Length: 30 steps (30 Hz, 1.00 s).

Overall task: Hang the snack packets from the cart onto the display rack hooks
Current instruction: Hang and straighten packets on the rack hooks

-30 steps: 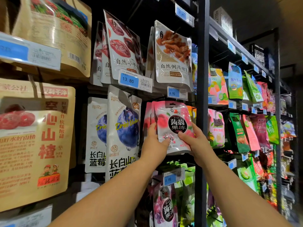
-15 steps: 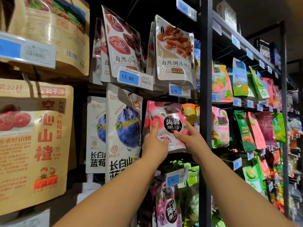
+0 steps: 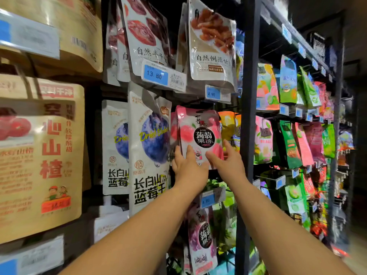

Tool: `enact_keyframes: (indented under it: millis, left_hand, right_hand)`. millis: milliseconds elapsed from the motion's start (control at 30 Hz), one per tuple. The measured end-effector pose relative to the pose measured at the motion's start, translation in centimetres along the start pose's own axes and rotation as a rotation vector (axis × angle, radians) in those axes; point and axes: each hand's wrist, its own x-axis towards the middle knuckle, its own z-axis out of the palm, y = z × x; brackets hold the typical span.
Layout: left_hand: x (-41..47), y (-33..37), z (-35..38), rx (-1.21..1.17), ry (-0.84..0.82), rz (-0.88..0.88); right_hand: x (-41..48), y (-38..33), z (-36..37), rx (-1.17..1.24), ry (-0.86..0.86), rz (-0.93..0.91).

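Observation:
A pink snack packet [image 3: 198, 128] with a black round label hangs upright in the middle row of the display rack, in front of another pink packet. My left hand [image 3: 188, 169] holds its lower left corner, thumb on the front. On the lower right corner my right hand [image 3: 228, 163] pinches it, thumb across the front and index finger along the right edge. The packet's top sits just under the blue 4.90 price tag [image 3: 217, 94]. Its hook is hidden behind the packet. The cart is out of view.
White blueberry packets [image 3: 149, 147] hang just left of the pink one, orange packets [image 3: 228, 126] just right. A dark upright post [image 3: 248, 116] stands beside my right hand. A purple packet [image 3: 202, 237] hangs below, with many coloured packets [image 3: 288, 139] on the rack section to the right.
Both hands have lifted the pink packet up and further in toward the rack, so that it now hangs straighter under the 4.90 tag. The grip on its lower corners looks the same.

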Motion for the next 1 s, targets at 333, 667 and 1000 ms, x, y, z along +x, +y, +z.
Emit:
enact_keyframes:
  millis: [333,667,1000]
  left_hand:
    - [-6.5,-2.4,2.9,0.012,-0.011,0.206]
    - [-20.2,-11.5,14.4,0.001,-0.576,0.122]
    - [-31.0,-21.2,19.3,0.077,-1.236,0.096]
  right_hand:
    - [-8.0,2.7,-4.3,-0.221,0.115,-0.064]
    - [-24.8,13.4,-9.1,-0.439,0.024,0.3]
    - [-41.5,18.8,-14.0,-0.666,-0.2,0.792]
